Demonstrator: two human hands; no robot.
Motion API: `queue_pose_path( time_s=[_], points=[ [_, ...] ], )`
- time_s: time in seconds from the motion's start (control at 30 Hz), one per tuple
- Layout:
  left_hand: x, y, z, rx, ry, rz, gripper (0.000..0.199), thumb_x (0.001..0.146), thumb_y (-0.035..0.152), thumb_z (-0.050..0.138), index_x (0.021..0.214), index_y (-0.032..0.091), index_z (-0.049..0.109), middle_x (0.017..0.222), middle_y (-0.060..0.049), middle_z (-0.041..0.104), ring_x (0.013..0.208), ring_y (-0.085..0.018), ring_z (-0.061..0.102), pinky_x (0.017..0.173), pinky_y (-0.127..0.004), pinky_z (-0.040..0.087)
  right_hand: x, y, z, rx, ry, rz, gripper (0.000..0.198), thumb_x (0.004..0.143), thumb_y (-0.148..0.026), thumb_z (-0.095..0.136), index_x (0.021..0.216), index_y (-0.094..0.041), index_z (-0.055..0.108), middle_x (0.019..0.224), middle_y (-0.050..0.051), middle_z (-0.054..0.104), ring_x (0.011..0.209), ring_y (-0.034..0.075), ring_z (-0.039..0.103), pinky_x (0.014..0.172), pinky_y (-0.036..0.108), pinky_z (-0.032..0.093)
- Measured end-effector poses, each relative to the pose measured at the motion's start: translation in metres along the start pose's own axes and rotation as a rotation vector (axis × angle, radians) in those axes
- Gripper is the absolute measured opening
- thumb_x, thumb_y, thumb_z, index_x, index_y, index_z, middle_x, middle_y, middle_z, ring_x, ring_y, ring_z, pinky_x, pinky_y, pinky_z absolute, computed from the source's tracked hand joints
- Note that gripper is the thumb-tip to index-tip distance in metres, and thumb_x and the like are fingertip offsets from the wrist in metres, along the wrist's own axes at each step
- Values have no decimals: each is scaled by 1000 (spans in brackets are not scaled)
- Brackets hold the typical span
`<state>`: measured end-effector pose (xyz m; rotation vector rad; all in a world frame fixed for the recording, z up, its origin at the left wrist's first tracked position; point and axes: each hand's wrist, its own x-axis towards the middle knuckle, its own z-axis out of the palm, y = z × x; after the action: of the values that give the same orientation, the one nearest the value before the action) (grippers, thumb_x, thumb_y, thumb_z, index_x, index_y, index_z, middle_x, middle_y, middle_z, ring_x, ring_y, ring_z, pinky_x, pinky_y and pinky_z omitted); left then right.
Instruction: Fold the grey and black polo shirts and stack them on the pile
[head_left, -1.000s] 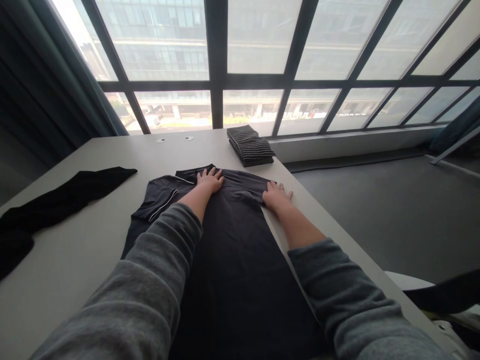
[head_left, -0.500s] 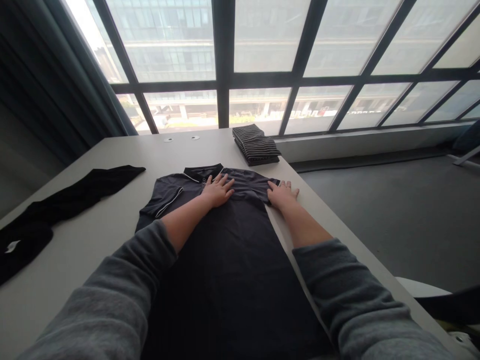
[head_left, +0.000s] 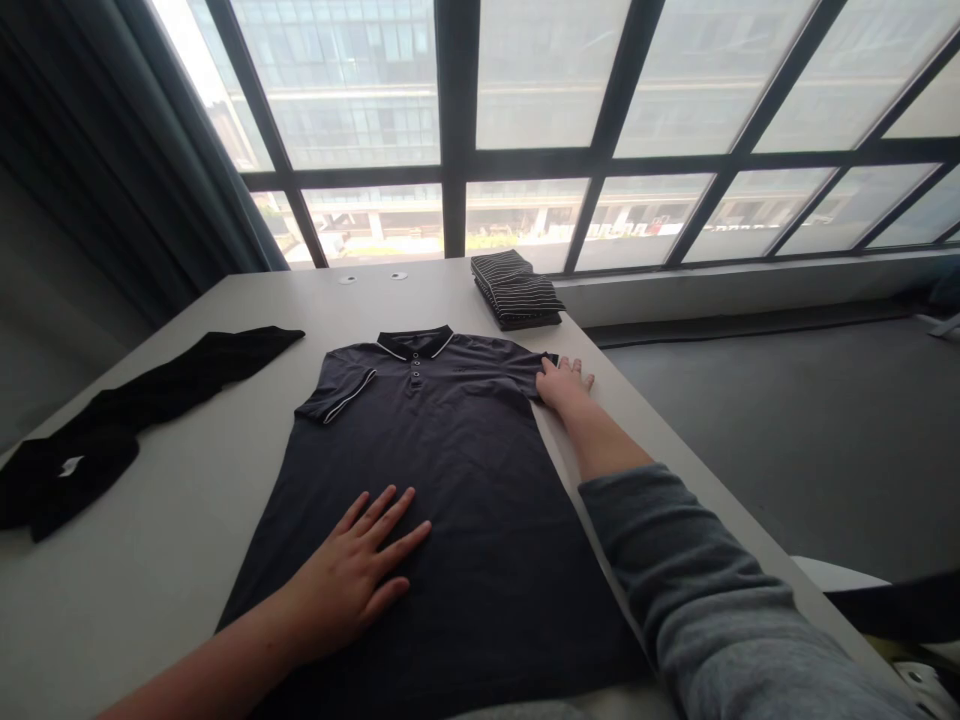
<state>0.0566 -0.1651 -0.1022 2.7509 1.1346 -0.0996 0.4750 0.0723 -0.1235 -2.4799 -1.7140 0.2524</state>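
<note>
The polo shirt [head_left: 480, 500] is thin, matt cloth with fine creases, its black collar [head_left: 415, 345] equally dull; the buttons are too small to tell their material. Under the shirt, the white counter [head_left: 180, 540] looks smooth with a faint satin sheen. Left of the shirt lies a black garment [head_left: 172, 390] of soft, lightless fabric. Just beyond the shirt, the striped bundle [head_left: 514, 285] is matt cloth too. Farther beyond it stand clear, smooth glass panes [head_left: 540, 70] in a dark frame [head_left: 459, 130]. To its lower right, the grey sleeve [head_left: 690, 580] looks soft and matt.
</note>
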Motion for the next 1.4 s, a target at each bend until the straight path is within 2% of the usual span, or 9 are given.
queue_pose_path(
  time_s=[0.17,0.3,0.43,0.57,0.67,0.77,0.9,1.23,1.4],
  points=[
    [-24,9,-17,-55,-41,58,70,100,53,61,163,53,30,175,1,21,160,-35,29,129,-62,27,1,2,1,24,13,-32,58,106,-37,27,162,-36,44,174,11,27,161,40,18,121,76,18],
    [2,12,-34,-47,-11,107,56,101,52,60,156,47,51,171,-1,38,157,-33,38,129,-58,29,-2,2,1,64,82,-153,56,104,-30,30,154,-31,54,169,7,39,157,33,27,123,73,22],
    [82,24,-42,28,92,102,53,106,53,50,152,29,58,164,-9,50,150,-31,48,125,-52,37,-3,1,-2,78,96,-200,58,101,-26,34,156,-22,52,166,10,43,151,28,39,128,62,23],
    [186,33,-45,75,171,-101,64,107,53,43,159,16,49,167,-16,44,154,-34,41,125,-52,35,0,5,-2,72,90,-136,62,102,-34,36,162,-18,45,170,15,36,157,37,28,126,70,18],
    [247,36,-42,37,203,-236,69,107,54,37,165,15,39,173,-17,33,161,-34,29,129,-53,27,3,8,-2,71,44,-146,63,104,-37,35,167,-29,36,174,9,31,159,39,24,125,73,17],
    [271,39,-32,10,164,-247,71,107,58,33,167,19,35,175,-13,27,164,-35,19,132,-55,19,7,10,-2,90,7,-180,58,105,-35,34,161,-40,45,174,0,32,160,38,24,124,76,14],
    [252,51,-16,27,134,-120,71,107,61,35,167,23,37,177,-12,23,164,-37,15,132,-58,16,13,10,0,155,40,-207,55,104,-29,34,152,-38,58,169,-4,41,158,33,28,125,75,14],
    [145,107,-2,-66,-1,328,71,106,65,41,168,30,33,177,-14,17,164,-38,14,130,-66,14,16,9,1,160,124,-144,55,100,-33,44,152,-23,60,166,15,43,154,36,33,128,63,21],
    [86,123,-7,-179,-75,438,66,108,59,43,168,33,31,177,-10,18,164,-34,14,131,-64,14,16,11,2,161,95,-166,54,102,-31,41,153,-30,59,169,7,41,158,39,27,126,69,19]
  ],
)
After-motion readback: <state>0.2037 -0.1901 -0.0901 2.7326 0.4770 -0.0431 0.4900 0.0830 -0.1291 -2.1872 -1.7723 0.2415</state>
